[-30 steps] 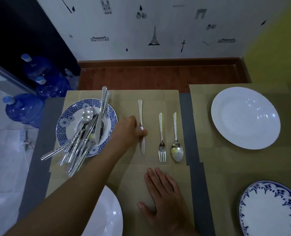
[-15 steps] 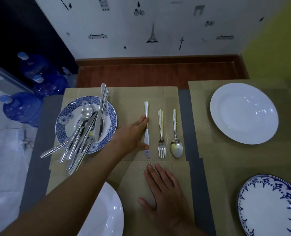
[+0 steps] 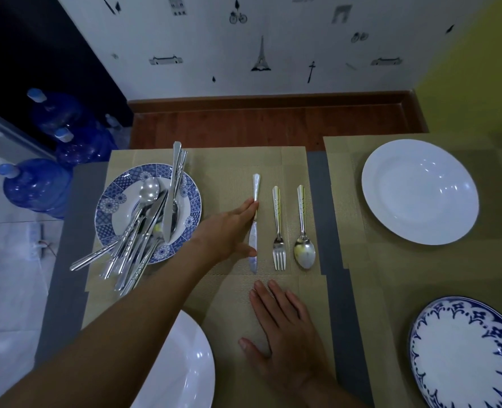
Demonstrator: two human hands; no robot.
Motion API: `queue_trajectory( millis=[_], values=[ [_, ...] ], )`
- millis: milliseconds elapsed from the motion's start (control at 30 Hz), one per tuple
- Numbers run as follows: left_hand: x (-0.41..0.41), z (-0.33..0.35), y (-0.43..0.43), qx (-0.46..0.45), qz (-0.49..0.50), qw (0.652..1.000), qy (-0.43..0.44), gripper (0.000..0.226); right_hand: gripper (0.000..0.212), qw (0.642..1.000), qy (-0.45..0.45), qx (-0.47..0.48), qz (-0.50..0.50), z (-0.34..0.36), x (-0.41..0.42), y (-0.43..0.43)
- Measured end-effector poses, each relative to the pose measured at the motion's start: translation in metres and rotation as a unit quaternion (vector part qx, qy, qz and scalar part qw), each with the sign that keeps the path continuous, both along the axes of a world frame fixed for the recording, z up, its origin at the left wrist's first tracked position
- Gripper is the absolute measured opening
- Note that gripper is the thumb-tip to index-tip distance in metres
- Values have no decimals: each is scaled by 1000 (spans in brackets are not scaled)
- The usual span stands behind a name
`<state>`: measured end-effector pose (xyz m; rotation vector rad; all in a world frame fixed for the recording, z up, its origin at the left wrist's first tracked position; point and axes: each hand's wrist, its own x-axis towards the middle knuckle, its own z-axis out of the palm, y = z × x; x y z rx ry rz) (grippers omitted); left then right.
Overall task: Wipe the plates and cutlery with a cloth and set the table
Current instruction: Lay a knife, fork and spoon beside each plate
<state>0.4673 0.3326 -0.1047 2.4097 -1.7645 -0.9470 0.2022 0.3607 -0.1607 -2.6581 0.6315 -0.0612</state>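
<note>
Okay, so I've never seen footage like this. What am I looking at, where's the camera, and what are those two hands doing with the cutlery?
There is no machine here. A person wears a wide-angle camera on the head, so this single view looks down on their own arms and the table.

The left hand reaches out, its straight fingers against the side of a knife. The knife lies on a beige placemat, in a row with a fork and a spoon. The right hand lies flat on a mat nearer the person. Neither hand holds anything.

To the left, a blue-patterned plate carries a pile of loose cutlery. There are also three empty plates: a white plate at far right, another white plate at near left, and a blue-rimmed plate at near right.
</note>
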Motion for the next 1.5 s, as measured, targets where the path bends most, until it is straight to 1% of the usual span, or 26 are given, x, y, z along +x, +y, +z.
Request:
queue_trajectory(
  millis=[400,700,900,1067,1233,1500],
  values=[
    [4,-2,0,-20,21,999,36,109,77,1000,-5,-10,3,1,1,0],
    [3,1,-1,-17,19,998,50,113,78,1000,13,-6,14,3,0,-2],
    [2,3,0,-9,13,999,49,113,79,999,28,-21,28,3,0,-5],
    [1,6,-1,-7,16,999,42,113,81,997,43,-22,61,2,-1,-8],
    [-2,10,-2,-2,15,999,41,111,82,991,53,-24,124,6,-6,-24],
    [-1,7,-1,-3,13,999,40,112,81,987,40,-40,151,7,-6,-30]
  ],
)
